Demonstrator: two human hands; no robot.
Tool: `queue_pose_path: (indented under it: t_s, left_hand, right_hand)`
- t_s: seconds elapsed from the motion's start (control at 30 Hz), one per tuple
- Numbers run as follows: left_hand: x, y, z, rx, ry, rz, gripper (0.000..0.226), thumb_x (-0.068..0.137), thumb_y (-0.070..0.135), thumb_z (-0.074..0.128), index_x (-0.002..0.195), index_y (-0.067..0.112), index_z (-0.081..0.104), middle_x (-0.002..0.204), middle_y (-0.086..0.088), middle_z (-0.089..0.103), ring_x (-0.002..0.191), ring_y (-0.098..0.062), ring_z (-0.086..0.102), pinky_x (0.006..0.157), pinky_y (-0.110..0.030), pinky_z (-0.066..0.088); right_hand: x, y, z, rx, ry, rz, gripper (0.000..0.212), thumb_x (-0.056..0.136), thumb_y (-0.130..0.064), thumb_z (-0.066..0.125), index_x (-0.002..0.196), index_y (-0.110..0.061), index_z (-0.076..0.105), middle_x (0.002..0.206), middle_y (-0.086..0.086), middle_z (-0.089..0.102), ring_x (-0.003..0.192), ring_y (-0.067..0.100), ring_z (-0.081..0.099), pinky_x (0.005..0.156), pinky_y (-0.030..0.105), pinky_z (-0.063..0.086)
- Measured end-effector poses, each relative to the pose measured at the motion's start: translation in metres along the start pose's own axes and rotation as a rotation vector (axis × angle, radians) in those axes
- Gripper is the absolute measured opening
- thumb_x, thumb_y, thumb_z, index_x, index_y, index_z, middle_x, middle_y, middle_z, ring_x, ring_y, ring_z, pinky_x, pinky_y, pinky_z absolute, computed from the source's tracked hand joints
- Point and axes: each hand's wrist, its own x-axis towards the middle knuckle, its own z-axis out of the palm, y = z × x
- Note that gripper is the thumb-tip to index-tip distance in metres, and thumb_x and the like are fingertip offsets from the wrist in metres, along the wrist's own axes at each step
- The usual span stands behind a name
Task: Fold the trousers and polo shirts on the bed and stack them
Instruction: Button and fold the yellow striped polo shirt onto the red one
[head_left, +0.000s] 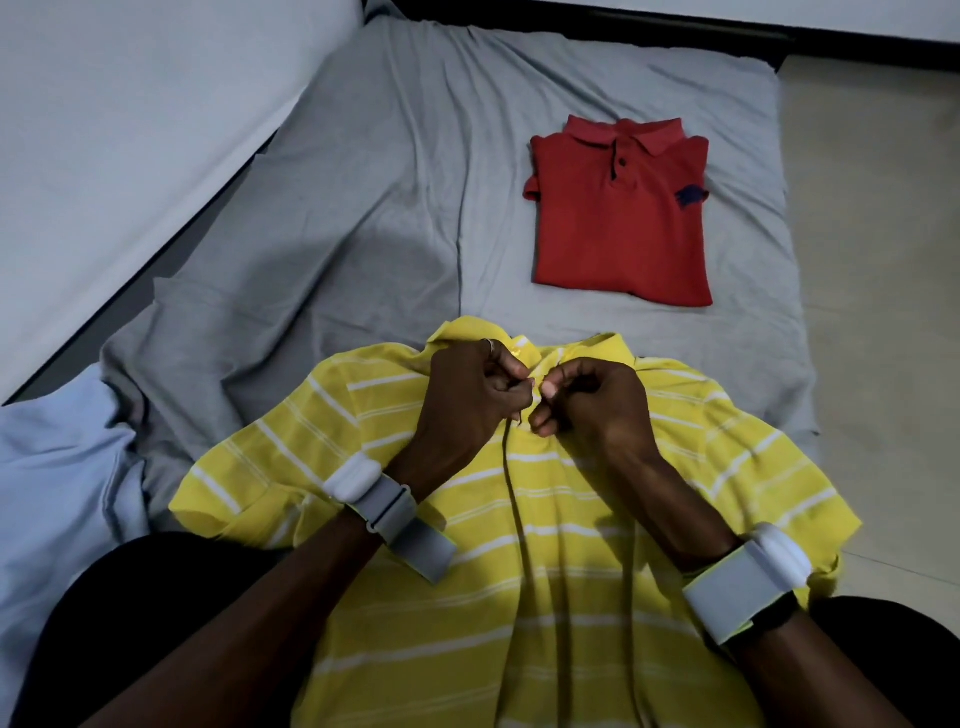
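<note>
One yellow striped polo (597, 519), flat; left hand (467, 395) and right hand (592, 400) pinch it, fingers curled. One red polo (618, 218), folded rectangular.

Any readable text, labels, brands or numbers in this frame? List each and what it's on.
No readable text in the frame.
On the red polo shirt: a dark blue chest emblem, a shape only, no letters legible.
On the yellow striped polo shirt: no print; the left hand and right hand pinch the placket and hide any neck label.
On the left wristband and right wristband: no markings visible.
</note>
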Motion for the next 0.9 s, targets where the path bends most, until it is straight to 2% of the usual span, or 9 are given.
queue_pose_path:
  t_s: [0.13,0.27,0.37,0.43,0.53,0.63,0.7,0.77,0.9]
  left_hand:
    - [-0.001,-0.002,0.004,-0.006,-0.003,0.036,0.017,0.078,-0.004,0.083,0.080,-0.002,0.066,0.063,-0.008,0.068,0.050,-0.014,0.067,0.052,-0.023,0.054]
    - [-0.002,-0.003,0.005,0.020,0.002,0.020,0.019,0.082,0.002,0.084,0.087,0.004,0.066,0.068,-0.007,0.073,0.055,-0.015,0.071,0.056,-0.025,0.057]
    - [-0.002,0.000,0.000,0.042,-0.044,-0.051,0.015,0.091,0.002,0.076,0.098,-0.001,0.064,0.068,-0.012,0.071,0.050,-0.013,0.068,0.052,-0.029,0.058]
    - [-0.003,0.005,-0.003,0.005,-0.035,-0.096,0.005,0.099,-0.002,0.063,0.098,-0.008,0.062,0.071,-0.028,0.066,0.048,-0.015,0.063,0.046,-0.030,0.054]
    - [-0.002,0.009,-0.002,0.055,0.025,-0.097,0.007,0.101,-0.004,0.056,0.100,-0.002,0.063,0.080,-0.033,0.063,0.050,-0.025,0.063,0.040,-0.030,0.051]
    - [0.002,-0.003,0.001,0.321,0.068,0.120,0.015,0.101,0.006,0.062,0.109,0.017,0.066,0.076,-0.012,0.067,0.061,-0.026,0.069,0.054,-0.043,0.059]
    - [0.003,-0.009,0.005,0.498,0.073,0.250,0.020,0.098,0.009,0.067,0.116,0.017,0.071,0.086,-0.007,0.072,0.078,-0.026,0.071,0.074,-0.045,0.058]
    - [0.005,-0.012,0.008,0.590,0.120,0.326,0.021,0.096,0.010,0.069,0.117,0.013,0.072,0.092,-0.010,0.073,0.087,-0.029,0.070,0.081,-0.043,0.053]
    - [0.012,-0.012,0.005,0.458,0.121,0.222,0.015,0.101,0.018,0.065,0.112,0.013,0.073,0.074,-0.003,0.072,0.064,-0.019,0.070,0.074,-0.040,0.059]
  right_hand:
    - [-0.002,-0.003,0.010,-0.092,0.110,-0.004,0.020,0.084,0.017,0.047,0.081,0.004,0.061,0.054,0.018,0.057,0.034,0.024,0.048,0.036,0.024,0.041]
    - [-0.001,0.000,0.012,-0.003,0.099,0.041,0.026,0.084,0.018,0.043,0.079,-0.001,0.059,0.049,0.012,0.052,0.038,0.025,0.046,0.040,0.028,0.043]
    - [-0.004,-0.001,0.005,0.034,0.064,0.065,0.016,0.092,0.010,0.055,0.081,0.003,0.065,0.054,0.018,0.060,0.041,0.028,0.054,0.039,0.030,0.047]
    - [-0.006,-0.001,0.000,0.023,0.091,0.039,0.022,0.100,-0.007,0.062,0.083,0.005,0.068,0.062,0.020,0.067,0.038,0.026,0.056,0.036,0.026,0.041]
    - [-0.006,0.000,-0.006,0.142,0.129,0.152,0.025,0.103,-0.009,0.057,0.091,0.010,0.069,0.064,0.016,0.072,0.036,0.021,0.056,0.032,0.022,0.033]
    - [-0.010,0.001,0.000,0.249,0.090,0.225,0.022,0.104,-0.006,0.056,0.093,0.008,0.068,0.061,0.016,0.071,0.036,0.019,0.058,0.032,0.020,0.034]
    - [-0.012,0.003,0.008,0.283,0.081,0.174,0.027,0.103,-0.012,0.062,0.091,0.011,0.066,0.063,0.021,0.069,0.037,0.023,0.059,0.033,0.021,0.035]
    - [-0.011,0.004,0.014,0.318,0.104,0.140,0.034,0.099,-0.019,0.070,0.098,0.014,0.063,0.065,0.024,0.068,0.036,0.027,0.058,0.033,0.022,0.034]
    - [-0.003,-0.003,0.010,0.261,0.195,0.099,0.039,0.094,-0.021,0.077,0.088,0.015,0.065,0.065,0.018,0.070,0.034,0.024,0.056,0.034,0.023,0.035]
